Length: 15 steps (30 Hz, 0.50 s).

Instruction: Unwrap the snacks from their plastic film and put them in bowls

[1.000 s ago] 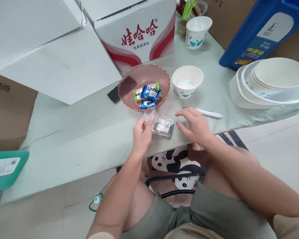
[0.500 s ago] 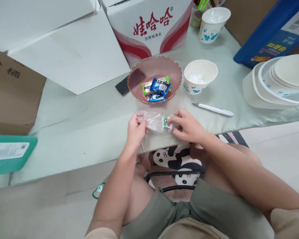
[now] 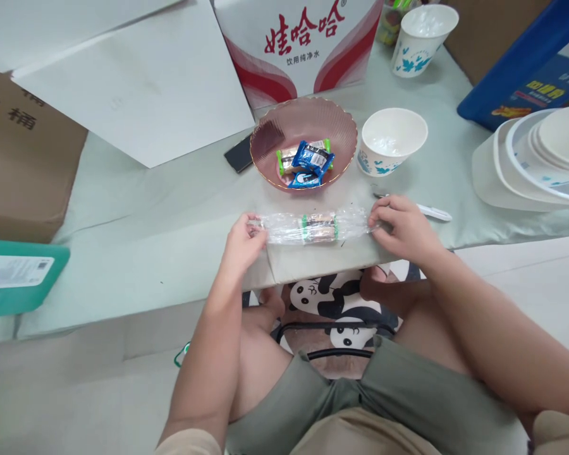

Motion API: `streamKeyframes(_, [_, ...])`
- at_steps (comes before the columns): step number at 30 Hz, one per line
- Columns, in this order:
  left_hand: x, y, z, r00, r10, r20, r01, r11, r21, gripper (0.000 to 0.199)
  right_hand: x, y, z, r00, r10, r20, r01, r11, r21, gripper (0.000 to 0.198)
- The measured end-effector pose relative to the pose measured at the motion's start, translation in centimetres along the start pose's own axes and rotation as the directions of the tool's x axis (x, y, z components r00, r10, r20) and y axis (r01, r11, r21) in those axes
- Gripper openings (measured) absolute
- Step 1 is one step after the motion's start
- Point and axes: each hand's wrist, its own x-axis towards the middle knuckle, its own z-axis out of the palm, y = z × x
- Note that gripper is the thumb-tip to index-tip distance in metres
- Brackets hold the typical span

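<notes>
A strip of clear plastic wrap (image 3: pixel 282 229) stretches sideways between my hands, at the front edge of the cloth-covered surface. Inside the wrap, near its middle, is a small snack packet (image 3: pixel 320 227) with green ends. My left hand (image 3: pixel 244 243) pinches the wrap's left end. At the other end, my right hand (image 3: pixel 401 227) grips it with bent fingers. Just behind stands a pink ribbed bowl (image 3: pixel 265 158) with a wavy gold rim, holding several blue and green wrapped snacks (image 3: pixel 313 158). A white pen-like cutter (image 3: pixel 434 212) lies partly hidden behind my right hand.
A paper cup (image 3: pixel 391 142) with clear plastic inside stands right of the bowl, and another paper cup (image 3: pixel 422 44) behind it. Stacked cups in a white tub (image 3: pixel 495 170) are at right. A dark phone-like slab (image 3: pixel 239 153) lies left of the bowl. Boxes (image 3: pixel 303 63) line the back.
My right hand has moved right, away from the green-ended packet to the wrap's right end. The wrap is now drawn out longer, with the packet exposed to view. The camera view shifted slightly.
</notes>
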Motion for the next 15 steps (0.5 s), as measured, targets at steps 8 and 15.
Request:
streamKeyframes(8, [-1.8,1.2,0.2,0.754,0.656,0.035,-0.606,0.674,0.422,0.037,0.4,-3.5,0.3,0.998,-0.041,-0.051,0.041,0.999,-0.008,0.028])
streamKeyframes(15, [-1.6,1.0,0.3,0.741,0.627,0.241,-0.672,0.694,0.259,0.017,0.6,-3.8,1.4,0.985,-0.168,0.028,0.167,0.986,0.015,0.018])
